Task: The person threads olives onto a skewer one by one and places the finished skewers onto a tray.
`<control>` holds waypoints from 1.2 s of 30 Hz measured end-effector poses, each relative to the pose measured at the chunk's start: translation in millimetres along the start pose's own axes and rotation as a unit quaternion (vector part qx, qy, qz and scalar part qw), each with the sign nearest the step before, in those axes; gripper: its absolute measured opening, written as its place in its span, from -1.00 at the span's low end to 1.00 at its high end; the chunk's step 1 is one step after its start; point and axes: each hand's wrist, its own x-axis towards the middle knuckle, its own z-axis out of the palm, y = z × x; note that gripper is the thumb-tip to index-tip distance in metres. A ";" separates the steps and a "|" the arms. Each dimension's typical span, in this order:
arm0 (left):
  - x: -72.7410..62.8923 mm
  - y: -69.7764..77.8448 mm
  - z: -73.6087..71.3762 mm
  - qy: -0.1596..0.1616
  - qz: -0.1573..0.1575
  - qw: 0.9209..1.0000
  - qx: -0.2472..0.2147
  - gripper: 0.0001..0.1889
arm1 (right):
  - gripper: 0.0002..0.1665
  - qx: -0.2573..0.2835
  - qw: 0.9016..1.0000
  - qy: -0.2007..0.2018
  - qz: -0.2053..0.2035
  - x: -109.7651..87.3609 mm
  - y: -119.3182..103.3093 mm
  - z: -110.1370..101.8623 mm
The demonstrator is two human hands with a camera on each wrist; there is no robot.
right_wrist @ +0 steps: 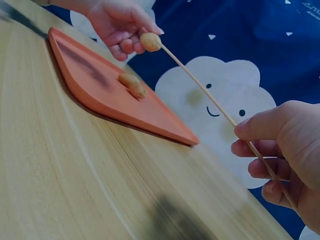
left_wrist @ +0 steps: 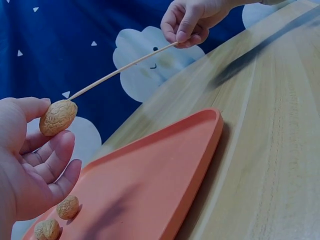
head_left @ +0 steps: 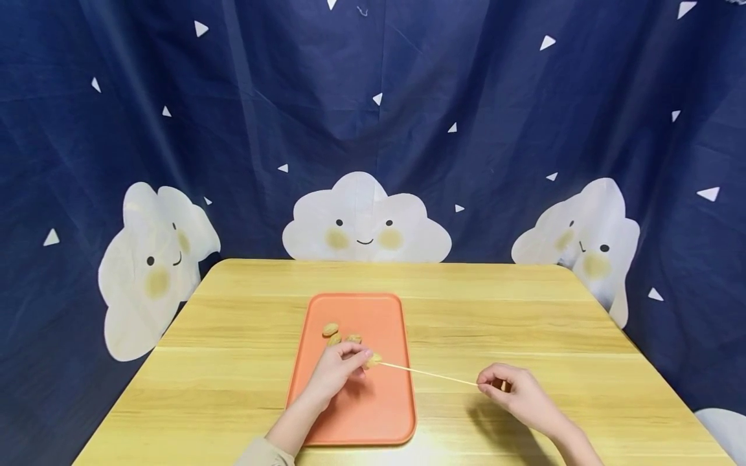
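My left hand [head_left: 337,372] pinches a wrinkled tan oval piece [left_wrist: 59,117], like a dried fruit or a nut, between thumb and forefinger above the tray. A thin wooden skewer [head_left: 428,373] runs from the right end of that piece to my right hand [head_left: 521,396]. In the right wrist view the skewer passes between thumb and fingers, its rear part lying along the palm. Whether the tip is inside the piece or only against it, I cannot tell. More tan pieces [head_left: 330,329] lie on the orange tray [head_left: 373,411], just beyond my left hand.
The tray with its raised rim lies on a light wooden table [head_left: 478,310], left of my right hand. Behind the table hangs a dark blue curtain [head_left: 495,97] printed with white clouds and small triangles.
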 end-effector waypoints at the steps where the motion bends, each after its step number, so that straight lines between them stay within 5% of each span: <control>1: -0.1 0.3 0.4 0.000 0.000 1.000 0.000 -0.68 | -0.88 0.000 1.000 0.001 -0.002 0.1 0.1 0.0; 26: -2.2 -2.4 5.4 -0.017 -0.012 0.999 -0.035 -0.70 | -0.87 -0.012 1.000 0.003 -0.019 2.7 3.7 4.1; 36: -0.6 -4.9 0.5 -0.077 -0.001 0.996 -0.043 -0.61 | -0.94 -0.017 1.000 0.013 0.015 5.0 -0.6 1.9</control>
